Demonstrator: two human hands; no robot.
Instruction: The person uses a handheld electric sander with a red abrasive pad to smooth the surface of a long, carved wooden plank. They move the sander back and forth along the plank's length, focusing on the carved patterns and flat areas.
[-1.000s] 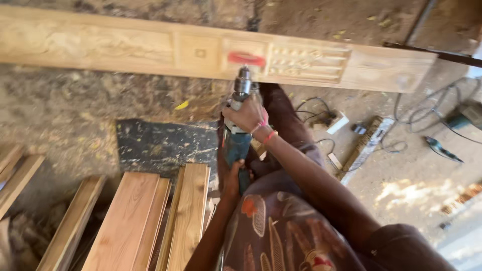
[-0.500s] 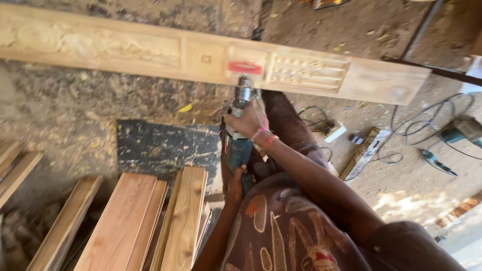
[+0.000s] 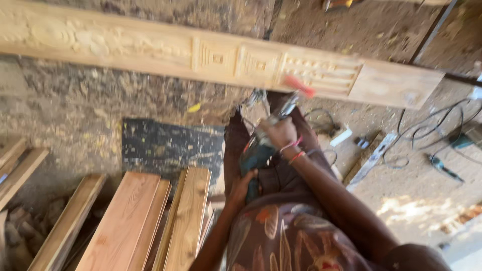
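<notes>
A long carved wooden beam [image 3: 150, 47] runs across the top of the view. I hold a teal power drill [image 3: 257, 156] with both hands. My right hand [image 3: 277, 132] grips its front body, near the chuck. My left hand [image 3: 243, 184] grips the rear handle. The drill is tilted to the right, and its red rotary attachment [image 3: 299, 86] sits at the beam's lower edge, below a panel of small carved squares. The picture is motion-blurred around the tool.
Several wooden planks [image 3: 150, 221] lie stacked at lower left. A dark mat [image 3: 165, 145] covers sawdust-strewn floor. On the right lie cables [image 3: 427, 125], a white power strip [image 3: 340, 136], a long level [image 3: 370, 159] and other power tools [image 3: 464, 135].
The drill has swung from pointing straight up at the beam to tilting right. The red attachment moved right along the beam and dropped to its lower edge. Both hands kept their grip.
</notes>
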